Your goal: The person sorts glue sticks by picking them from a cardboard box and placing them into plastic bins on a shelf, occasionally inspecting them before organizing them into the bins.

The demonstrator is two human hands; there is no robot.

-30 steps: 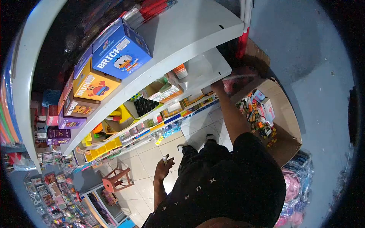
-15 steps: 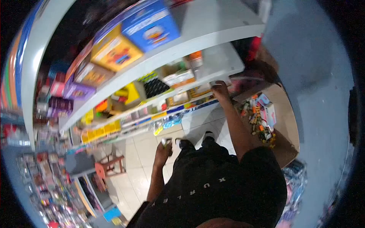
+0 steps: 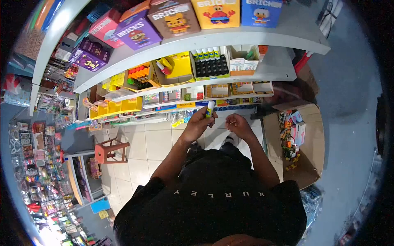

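Note:
A glue stick (image 3: 210,109) with a white cap and a yellow-green label stands upright in my left hand (image 3: 198,126), whose fingers are wrapped round it. Just to its right, my right hand (image 3: 240,126) is held apart from it, its fingers loosely curled with small gaps and nothing visible in them. Ahead on the shelf is a display box (image 3: 211,73) with a black holder; white-capped glue sticks (image 3: 206,54) fill its back row, and the front holes look vacant.
Boxes marked BRICKS (image 3: 174,19) line the upper shelf (image 3: 230,37). Beside the holder are a yellow box (image 3: 178,67) and a white carton (image 3: 243,61). A cardboard box (image 3: 312,139) of mixed small goods stands right; a brown stool (image 3: 111,151) stands left.
My right hand has drawn back from the shelf towards my body. The left hand has risen to the right with the glue stick, and the view has turned.

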